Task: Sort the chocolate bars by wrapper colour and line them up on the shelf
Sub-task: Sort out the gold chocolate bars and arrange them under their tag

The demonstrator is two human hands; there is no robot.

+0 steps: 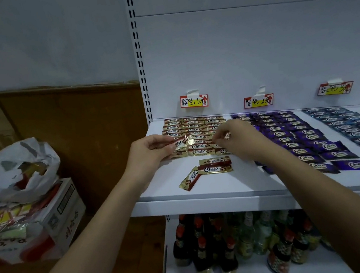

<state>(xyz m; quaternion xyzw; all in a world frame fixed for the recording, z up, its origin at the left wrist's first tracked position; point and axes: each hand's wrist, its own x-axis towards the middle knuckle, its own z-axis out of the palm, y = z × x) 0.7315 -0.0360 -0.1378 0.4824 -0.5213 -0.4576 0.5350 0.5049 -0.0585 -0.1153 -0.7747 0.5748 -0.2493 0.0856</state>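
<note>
Brown-and-gold Choco bars point(193, 132), purple-wrapped bars point(299, 137) and blue-wrapped bars point(355, 125) lie on a white shelf point(205, 193) under red-bordered, yellow-striped price labels point(194, 101).

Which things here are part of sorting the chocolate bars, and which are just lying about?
Part of the job:
- left hand, holding a brown bar
- right hand, at the brown rows
- loose brown bars
- purple rows
- blue rows
- price tags
- shelf

Lying about:
- plastic bag
- cardboard box
- bottles on the lower shelf
</note>
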